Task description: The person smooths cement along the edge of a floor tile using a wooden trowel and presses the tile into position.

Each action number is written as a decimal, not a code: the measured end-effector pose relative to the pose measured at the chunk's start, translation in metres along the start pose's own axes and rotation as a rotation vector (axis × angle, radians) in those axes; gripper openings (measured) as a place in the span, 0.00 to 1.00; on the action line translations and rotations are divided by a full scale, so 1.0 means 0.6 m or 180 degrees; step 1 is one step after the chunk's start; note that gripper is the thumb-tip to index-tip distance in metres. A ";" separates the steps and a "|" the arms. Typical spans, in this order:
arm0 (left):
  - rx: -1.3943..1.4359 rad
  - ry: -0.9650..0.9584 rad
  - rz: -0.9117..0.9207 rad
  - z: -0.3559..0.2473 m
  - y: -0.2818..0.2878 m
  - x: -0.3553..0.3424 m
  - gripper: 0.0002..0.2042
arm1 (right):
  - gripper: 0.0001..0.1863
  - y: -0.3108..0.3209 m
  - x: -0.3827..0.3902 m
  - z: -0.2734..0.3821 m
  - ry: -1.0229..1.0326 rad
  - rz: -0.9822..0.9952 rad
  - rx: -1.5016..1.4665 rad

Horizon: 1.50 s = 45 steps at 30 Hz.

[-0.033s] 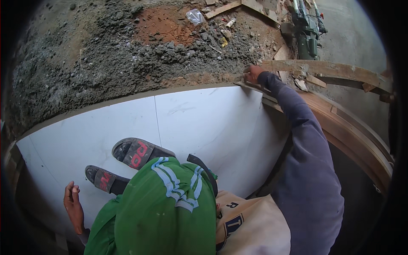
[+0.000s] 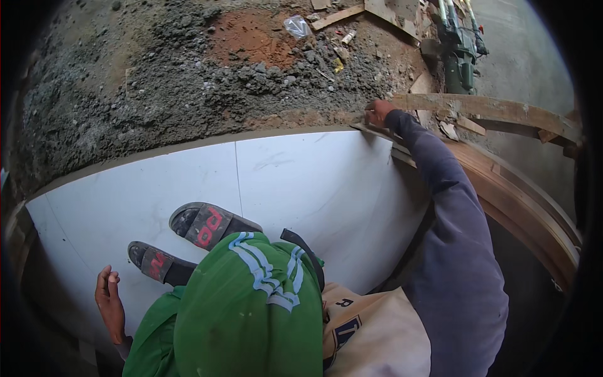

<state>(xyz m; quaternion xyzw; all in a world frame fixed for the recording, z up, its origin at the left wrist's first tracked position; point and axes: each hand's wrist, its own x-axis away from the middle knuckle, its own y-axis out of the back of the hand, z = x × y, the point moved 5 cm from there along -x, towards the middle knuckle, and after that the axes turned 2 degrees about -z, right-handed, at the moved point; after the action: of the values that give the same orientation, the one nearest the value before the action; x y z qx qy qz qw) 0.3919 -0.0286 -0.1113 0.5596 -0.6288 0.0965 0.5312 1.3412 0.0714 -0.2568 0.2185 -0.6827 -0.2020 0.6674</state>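
Note:
White marbled tiles form a smooth surface beneath my feet, with thin dark joints between them. At their far right corner my right hand is closed around what looks like a trowel. Its thin flat blade lies along the tile edge; the handle is hidden in my fingers. My left hand hangs at the lower left above the tiles, empty, with its fingers loosely bent and apart. A narrow strip of grey mortar borders the far tile edge.
Rough gravelly mortar and soil cover the ground beyond the tiles. A wooden board and a curved-looking timber frame stand at the right. A green pump-like machine with pipes is at the back right. A clear plastic bag lies in the dirt.
The scene has shifted slightly right and down in the picture. My right hand stays at the tile corner, and my left hand keeps its pose.

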 end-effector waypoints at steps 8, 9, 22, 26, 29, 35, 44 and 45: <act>-0.0319 0.0221 -0.0356 0.017 0.021 0.018 0.20 | 0.15 0.171 0.011 0.238 0.0078 -0.1119 -0.0514; -0.0157 0.0161 -0.0270 0.010 0.019 0.014 0.20 | 0.15 0.202 0.006 0.283 0.0201 -0.1123 -0.0536; -0.0170 -0.0381 -0.0379 0.025 0.039 0.000 0.17 | 0.19 0.421 -0.139 0.727 0.1054 -0.2000 0.0464; -0.0134 -0.0003 -0.0441 0.069 0.061 -0.006 0.17 | 0.19 0.404 -0.108 0.769 0.1656 -0.1740 -0.1142; -0.0259 -0.0196 -0.0629 0.101 0.073 -0.053 0.18 | 0.20 0.348 -0.092 0.849 0.1803 -0.0530 -0.1164; -0.1073 -0.1091 -0.1720 0.111 0.113 -0.220 0.23 | 0.20 0.275 -0.108 1.030 0.1543 0.0079 -0.0862; -0.1303 -0.0981 -0.3305 0.073 0.190 -0.347 0.24 | 0.20 0.260 -0.116 1.226 0.1397 0.0067 -0.1250; -0.1231 -0.0868 -0.3294 0.075 0.197 -0.347 0.24 | 0.20 0.273 -0.121 1.276 0.1442 0.0033 -0.1093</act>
<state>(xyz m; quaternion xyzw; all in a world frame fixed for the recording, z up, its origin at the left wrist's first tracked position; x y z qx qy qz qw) 0.2315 0.1063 -0.2358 0.6947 -0.3418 -0.3663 0.5162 0.5722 0.2351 -0.2449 0.1382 -0.4731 -0.2573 0.8312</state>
